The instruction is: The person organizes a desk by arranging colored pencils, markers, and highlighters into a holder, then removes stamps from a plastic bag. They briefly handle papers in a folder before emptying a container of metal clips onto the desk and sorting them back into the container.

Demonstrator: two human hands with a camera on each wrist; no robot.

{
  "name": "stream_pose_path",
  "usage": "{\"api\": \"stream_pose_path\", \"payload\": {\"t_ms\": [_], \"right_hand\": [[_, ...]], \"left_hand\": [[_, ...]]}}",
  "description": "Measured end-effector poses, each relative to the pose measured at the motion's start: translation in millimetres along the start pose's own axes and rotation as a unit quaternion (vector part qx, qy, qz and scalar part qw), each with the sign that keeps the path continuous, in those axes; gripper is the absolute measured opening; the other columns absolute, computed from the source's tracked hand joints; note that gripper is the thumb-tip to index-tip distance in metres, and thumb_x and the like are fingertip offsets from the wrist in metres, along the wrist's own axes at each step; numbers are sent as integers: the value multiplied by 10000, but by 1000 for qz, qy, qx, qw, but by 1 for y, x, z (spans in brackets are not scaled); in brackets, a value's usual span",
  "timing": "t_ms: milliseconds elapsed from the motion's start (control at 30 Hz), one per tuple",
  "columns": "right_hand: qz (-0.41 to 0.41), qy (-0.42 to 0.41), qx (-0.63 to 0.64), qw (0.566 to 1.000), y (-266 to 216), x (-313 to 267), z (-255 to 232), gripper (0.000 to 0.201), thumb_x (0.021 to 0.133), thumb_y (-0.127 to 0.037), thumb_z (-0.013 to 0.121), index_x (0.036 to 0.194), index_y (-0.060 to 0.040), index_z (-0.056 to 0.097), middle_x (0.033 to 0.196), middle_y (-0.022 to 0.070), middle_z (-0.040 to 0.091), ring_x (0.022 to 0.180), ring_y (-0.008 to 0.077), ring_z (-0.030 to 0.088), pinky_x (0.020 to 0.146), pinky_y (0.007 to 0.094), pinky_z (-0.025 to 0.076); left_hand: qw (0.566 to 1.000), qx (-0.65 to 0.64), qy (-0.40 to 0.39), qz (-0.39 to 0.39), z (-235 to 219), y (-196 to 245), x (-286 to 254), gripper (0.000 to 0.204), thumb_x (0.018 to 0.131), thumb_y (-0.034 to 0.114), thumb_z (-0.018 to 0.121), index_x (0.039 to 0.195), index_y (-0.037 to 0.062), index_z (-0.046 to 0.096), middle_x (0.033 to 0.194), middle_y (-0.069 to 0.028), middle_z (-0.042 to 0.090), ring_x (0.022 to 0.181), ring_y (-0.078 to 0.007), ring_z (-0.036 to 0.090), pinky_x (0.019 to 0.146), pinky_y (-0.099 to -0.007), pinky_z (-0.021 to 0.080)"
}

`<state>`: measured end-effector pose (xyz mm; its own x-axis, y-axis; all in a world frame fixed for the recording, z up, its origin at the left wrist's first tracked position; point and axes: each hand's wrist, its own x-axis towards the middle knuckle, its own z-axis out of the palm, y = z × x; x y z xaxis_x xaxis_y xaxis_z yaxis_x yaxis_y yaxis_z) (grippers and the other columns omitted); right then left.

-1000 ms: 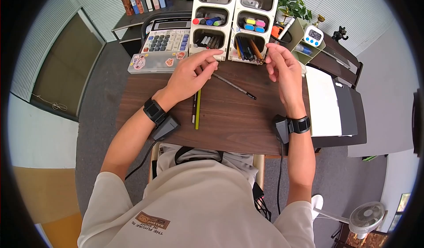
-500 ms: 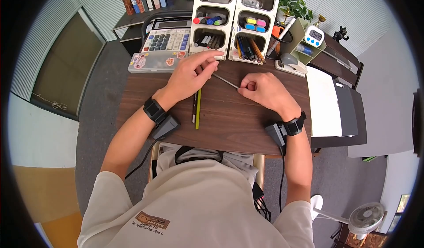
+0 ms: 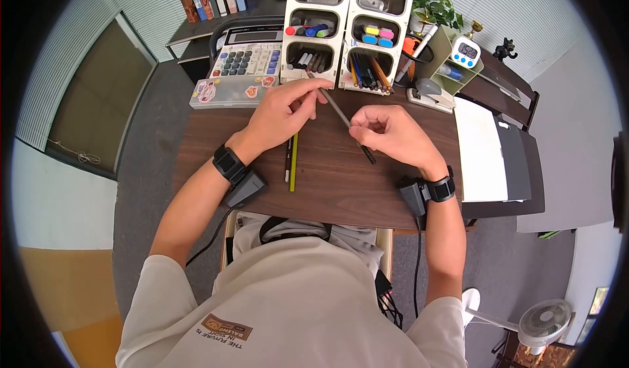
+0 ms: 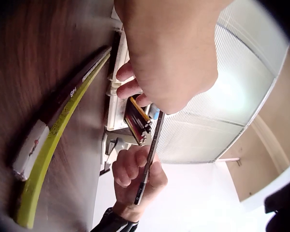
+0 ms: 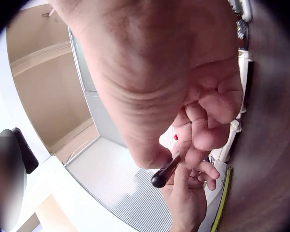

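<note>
My right hand (image 3: 392,133) pinches a slim grey pencil (image 3: 338,112) between thumb and fingers. Its dark end (image 5: 159,180) sticks out towards me, while the far end reaches up past my left fingertips to the front of the organizer. My left hand (image 3: 280,111) hovers over the desk with fingers loosely bent, and the pencil overlaps its fingertips in the head view. Below that hand, a yellow-green pencil (image 3: 293,165) and a dark pencil with a whitish end (image 4: 34,150) lie side by side on the wood.
Two white organizers (image 3: 343,40) at the back hold pens, highlighters and pencils. Left of them are a calculator (image 3: 246,60) and a clear pencil case (image 3: 226,93). A stapler (image 3: 431,96), a digital timer (image 3: 464,53) and a white sheet (image 3: 480,148) stand or lie to the right.
My right hand came down and left from beside the right organizer and took hold of the grey pencil, which lay on the desk. The pencil is now raised and turned steeper. My left hand stays put.
</note>
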<state>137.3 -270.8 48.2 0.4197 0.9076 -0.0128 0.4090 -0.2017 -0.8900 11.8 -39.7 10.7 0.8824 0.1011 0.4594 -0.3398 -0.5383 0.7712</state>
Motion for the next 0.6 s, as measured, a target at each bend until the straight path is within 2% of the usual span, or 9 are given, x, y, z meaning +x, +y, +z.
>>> {"api": "stream_pose_path", "payload": {"t_ms": [67, 100, 200, 267, 300, 367, 400, 533, 600], "right_hand": [[54, -40, 98, 993, -9, -2, -1, 191, 988, -196, 729, 1073, -25, 723, 823, 14, 729, 681, 61, 613, 616, 239, 492], [54, -40, 98, 993, -11, -3, -1, 191, 988, -196, 729, 1073, -25, 723, 823, 14, 729, 681, 61, 613, 616, 239, 492], [21, -61, 154, 986, -17, -6, -2, 210, 995, -179, 743, 1154, -44, 719, 870, 23, 742, 721, 59, 641, 616, 219, 494], [-21, -109, 210, 971, -20, -9, -1, 271, 973, -144, 768, 1227, -59, 726, 919, 17, 752, 770, 59, 666, 617, 222, 506], [-20, -109, 210, 971, -18, -9, -1, 271, 973, -144, 768, 1227, -59, 726, 919, 17, 752, 770, 59, 666, 617, 222, 506], [-28, -183, 184, 965, -12, -8, -1, 369, 945, -128, 800, 1299, -68, 715, 956, 10, 754, 785, 57, 669, 642, 226, 529], [-24, -190, 172, 966, -13, -8, 0, 432, 923, -110, 820, 1338, -75, 704, 966, 9, 754, 825, 51, 668, 688, 220, 546], [-54, -187, 147, 970, -9, -6, 4, 422, 904, -94, 836, 1307, -69, 715, 993, 10, 754, 874, 54, 662, 734, 218, 554], [-72, -181, 177, 965, -9, -7, 5, 382, 892, -86, 846, 1254, -66, 727, 1000, 0, 746, 902, 56, 653, 753, 213, 543]], "left_hand": [[1000, 0, 4, 5, 0, 0, 0, 357, 1063, 33, 555, 1407, 68, 646, 980, -34, 675, 775, -74, 654, 692, -237, 528], [1000, -5, 8, -3, 0, -2, 0, 371, 1061, 19, 545, 1420, 61, 632, 1010, -42, 685, 791, -77, 663, 704, -240, 534], [1000, -12, 12, -12, 0, -5, 1, 393, 1059, 0, 532, 1441, 49, 607, 1050, -53, 697, 808, -84, 671, 724, -247, 546], [1000, -14, 11, -12, 0, -5, 1, 400, 1058, -6, 528, 1449, 44, 596, 1059, -57, 699, 809, -87, 670, 732, -251, 550], [1000, -19, 14, -15, 0, -6, 1, 408, 1055, -13, 524, 1454, 43, 591, 1076, -61, 703, 814, -90, 672, 736, -250, 552], [999, -24, 15, -18, 0, -6, 1, 416, 1053, -20, 521, 1459, 42, 586, 1092, -65, 706, 819, -93, 674, 740, -249, 555], [999, -29, 14, -18, 0, -5, 1, 427, 1049, -27, 517, 1466, 44, 581, 1106, -68, 710, 824, -95, 677, 747, -248, 557], [1000, -26, 4, -17, 0, -3, 1, 469, 1040, -43, 508, 1495, 58, 562, 1160, -78, 718, 838, -98, 684, 765, -248, 563], [999, -30, 3, -16, 0, -3, 1, 479, 1041, -38, 515, 1508, 64, 553, 1176, -81, 714, 838, -99, 685, 767, -248, 563]]}}
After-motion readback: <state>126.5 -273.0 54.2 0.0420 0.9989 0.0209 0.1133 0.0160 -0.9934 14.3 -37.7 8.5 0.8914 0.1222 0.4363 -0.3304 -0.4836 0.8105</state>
